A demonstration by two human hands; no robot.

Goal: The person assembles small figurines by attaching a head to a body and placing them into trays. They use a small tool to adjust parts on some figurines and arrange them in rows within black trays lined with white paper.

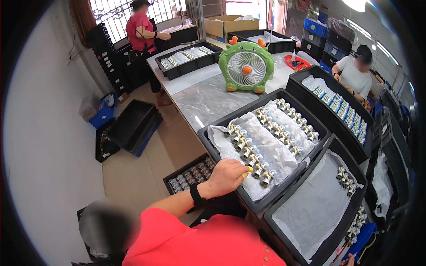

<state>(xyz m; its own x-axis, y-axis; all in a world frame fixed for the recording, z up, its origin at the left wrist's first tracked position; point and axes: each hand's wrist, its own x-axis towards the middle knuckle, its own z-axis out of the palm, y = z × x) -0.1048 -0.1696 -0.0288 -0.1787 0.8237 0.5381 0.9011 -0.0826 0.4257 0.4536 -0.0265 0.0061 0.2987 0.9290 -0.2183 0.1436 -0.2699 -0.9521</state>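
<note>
My left hand (226, 175), with a black band at the wrist, rests on the near edge of a black tray (207, 138) lined with clear plastic. Its fingers are closed around a small yellow piece (245, 171), right against the near end of a row of small silver metal fittings (248, 150). A second row of the same fittings (288, 126) lies farther back in that tray. Only a sliver of my right hand (350, 260) shows at the lower edge, below another lined black tray (271, 218) that holds a few fittings (346, 179) at its far side.
A green toy-shaped desk fan (246, 66) stands on the grey table. More black trays of parts (328, 104) (186, 60) lie around it. One person (141, 31) stands at the far end, another (355, 73) sits at right. On the floor at left are black trays (133, 126) (191, 175).
</note>
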